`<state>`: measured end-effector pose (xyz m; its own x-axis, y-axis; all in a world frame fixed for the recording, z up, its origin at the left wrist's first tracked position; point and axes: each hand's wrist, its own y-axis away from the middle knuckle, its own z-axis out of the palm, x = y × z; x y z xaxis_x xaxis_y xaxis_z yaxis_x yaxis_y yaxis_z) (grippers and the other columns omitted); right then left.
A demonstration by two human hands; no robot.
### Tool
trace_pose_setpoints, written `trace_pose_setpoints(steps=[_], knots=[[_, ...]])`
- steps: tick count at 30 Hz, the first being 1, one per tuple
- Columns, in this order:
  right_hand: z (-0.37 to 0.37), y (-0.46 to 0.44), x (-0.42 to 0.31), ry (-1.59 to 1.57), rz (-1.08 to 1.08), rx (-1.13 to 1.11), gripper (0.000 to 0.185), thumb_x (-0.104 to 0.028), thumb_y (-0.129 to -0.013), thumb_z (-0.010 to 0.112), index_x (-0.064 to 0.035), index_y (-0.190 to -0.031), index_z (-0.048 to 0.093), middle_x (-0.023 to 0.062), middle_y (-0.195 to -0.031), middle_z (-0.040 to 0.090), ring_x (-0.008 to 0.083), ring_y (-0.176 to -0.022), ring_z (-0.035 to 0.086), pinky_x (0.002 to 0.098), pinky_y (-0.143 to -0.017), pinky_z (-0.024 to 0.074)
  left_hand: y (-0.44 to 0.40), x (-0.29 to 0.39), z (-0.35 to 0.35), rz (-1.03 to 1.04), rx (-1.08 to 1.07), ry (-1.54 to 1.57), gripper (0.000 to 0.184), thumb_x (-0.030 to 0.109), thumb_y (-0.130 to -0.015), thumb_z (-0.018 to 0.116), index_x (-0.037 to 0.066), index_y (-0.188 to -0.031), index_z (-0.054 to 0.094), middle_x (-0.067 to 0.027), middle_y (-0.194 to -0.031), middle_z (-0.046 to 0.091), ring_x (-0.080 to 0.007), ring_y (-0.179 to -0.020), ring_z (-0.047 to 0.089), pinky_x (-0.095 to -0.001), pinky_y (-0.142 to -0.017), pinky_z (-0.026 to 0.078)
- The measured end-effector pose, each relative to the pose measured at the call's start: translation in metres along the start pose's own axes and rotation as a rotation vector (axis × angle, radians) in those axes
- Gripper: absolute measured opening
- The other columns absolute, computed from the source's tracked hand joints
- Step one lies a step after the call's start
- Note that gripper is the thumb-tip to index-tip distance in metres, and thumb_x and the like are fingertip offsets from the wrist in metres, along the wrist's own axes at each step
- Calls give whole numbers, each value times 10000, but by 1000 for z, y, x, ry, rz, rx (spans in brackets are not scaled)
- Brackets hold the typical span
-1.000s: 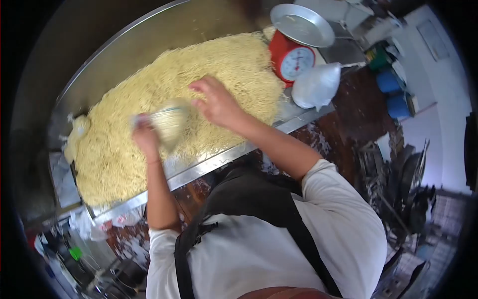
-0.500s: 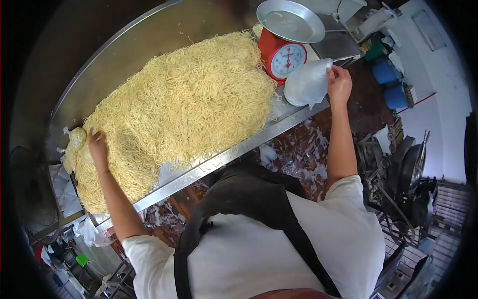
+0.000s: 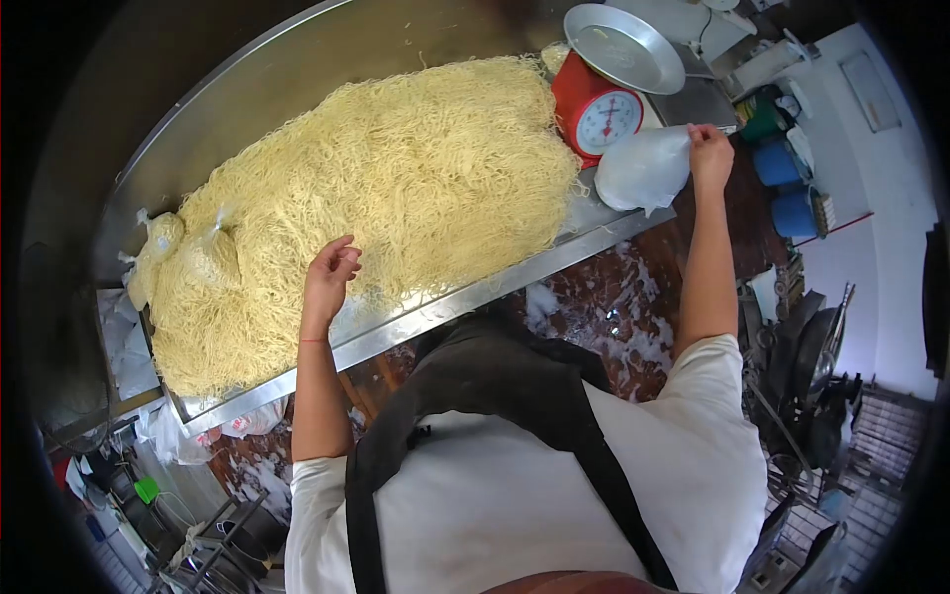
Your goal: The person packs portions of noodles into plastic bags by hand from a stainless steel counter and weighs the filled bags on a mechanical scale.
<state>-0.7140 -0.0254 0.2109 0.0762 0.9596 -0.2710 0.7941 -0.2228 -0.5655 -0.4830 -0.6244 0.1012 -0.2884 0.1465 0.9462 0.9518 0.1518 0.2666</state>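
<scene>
A wide heap of pale yellow noodles (image 3: 426,168) covers most of the metal tray (image 3: 445,297). Over the heap's near side hovers my left hand (image 3: 332,277), fingers apart and loosely bent, holding nothing. My right hand (image 3: 711,158) pinches the top corner of a translucent plastic bag (image 3: 643,170) at the tray's right end. Beside that bag stands a red dial scale (image 3: 599,119) with a round metal pan (image 3: 623,48) on top. A tied bag of noodles (image 3: 210,255) rests on the heap's left part, close to another knotted bag (image 3: 163,233) at the far left.
The tray's raised metal back wall (image 3: 267,89) curves behind the noodles. White scraps lie on the wet brown floor (image 3: 614,297) below. Blue buckets (image 3: 792,210) stand at the right, with pans (image 3: 821,346) nearer. Plastic bags (image 3: 178,431) hang under the tray's left end.
My left hand has moved right, away from the knotted bags, and a tied noodle bag now shows where it was. My right hand still pinches the plastic bag. The whole view has shifted slightly.
</scene>
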Motion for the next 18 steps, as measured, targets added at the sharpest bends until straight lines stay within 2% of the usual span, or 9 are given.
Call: trace_pose_setpoints(steps=[6, 7, 10, 14, 17, 18], knots=[[-22, -9, -29, -23, 52, 117, 244, -297, -857, 708, -56, -824, 691, 173, -831, 677, 385, -778, 651, 450, -692, 503, 23, -14, -34, -22, 2, -1, 317, 173, -968, 603, -4, -1231, 598, -75, -1015, 689, -124, -818, 626, -265, -741, 515], [-23, -10, -32, 38, 55, 170, 248, -274, -896, 682, -29, -863, 675, 170, -827, 680, 330, -757, 676, 416, -694, 524, 24, -18, -39, -25, -5, 17, 313, 172, -968, 604, -6, -1225, 599, -75, -1012, 689, -123, -816, 625, -264, -740, 515], [-31, -11, -44, -440, 339, 153, 251, -261, -940, 642, -12, -907, 650, 147, -831, 691, 255, -735, 688, 382, -697, 547, 23, -24, -43, -41, -47, 59, 294, 168, -967, 605, -9, -1201, 606, -76, -1001, 689, -117, -813, 623, -260, -739, 515], [-51, 17, -79, -1161, 302, 264, 179, -223, -964, 610, -50, -953, 566, 123, -1021, 670, 189, -923, 637, 397, -749, 550, 9, -27, -32, -49, -151, 104, 291, 179, -973, 599, -6, -1198, 606, -76, -995, 686, -116, -813, 619, -258, -742, 515], [-75, 58, -119, -1463, 306, 249, 149, -208, -978, 576, -71, -934, 537, 109, -1050, 645, 174, -941, 601, 379, -757, 540, -2, -20, -8, -37, -249, 135, 302, 205, -986, 581, -2, -1205, 603, -78, -1003, 680, -116, -818, 615, -255, -753, 512], [-75, 71, -120, -1574, 317, 216, 160, -230, -982, 561, -78, -934, 545, 119, -1041, 651, 230, -964, 614, 450, -820, 523, -5, -15, -1, -45, -288, 171, 304, 209, -991, 573, -3, -1206, 601, -79, -1009, 678, -119, -822, 617, -257, -758, 514]])
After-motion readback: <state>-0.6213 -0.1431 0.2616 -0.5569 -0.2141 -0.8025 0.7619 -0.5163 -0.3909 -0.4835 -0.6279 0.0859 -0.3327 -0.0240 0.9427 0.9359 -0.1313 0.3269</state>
